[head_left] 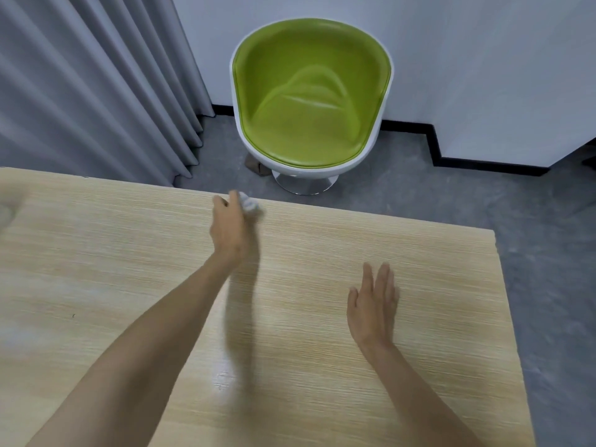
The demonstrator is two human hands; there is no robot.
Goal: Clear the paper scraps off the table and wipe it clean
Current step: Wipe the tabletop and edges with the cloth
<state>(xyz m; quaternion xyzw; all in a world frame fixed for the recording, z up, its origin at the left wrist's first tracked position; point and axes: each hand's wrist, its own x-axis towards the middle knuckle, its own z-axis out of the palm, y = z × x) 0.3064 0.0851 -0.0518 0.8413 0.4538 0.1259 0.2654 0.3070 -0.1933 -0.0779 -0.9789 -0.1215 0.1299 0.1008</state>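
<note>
My left hand (pixel 229 227) reaches across the light wooden table (pixel 129 253) to its far edge, fingers closed around a crumpled white paper scrap (pixel 250 204) that pokes out beyond the fingertips. The image is blurred there. My right hand (pixel 374 304) hovers flat over the right part of the table, fingers straight and slightly apart, holding nothing. A blurred pale patch (pixel 6 211) shows at the table's far left edge; I cannot tell what it is.
A green-and-white tub chair (pixel 311 101) on a chrome foot stands just beyond the table's far edge. Grey curtains (pixel 80 85) hang at the back left. Grey carpet (pixel 532 237) runs along the table's right side, and a white wall stands behind.
</note>
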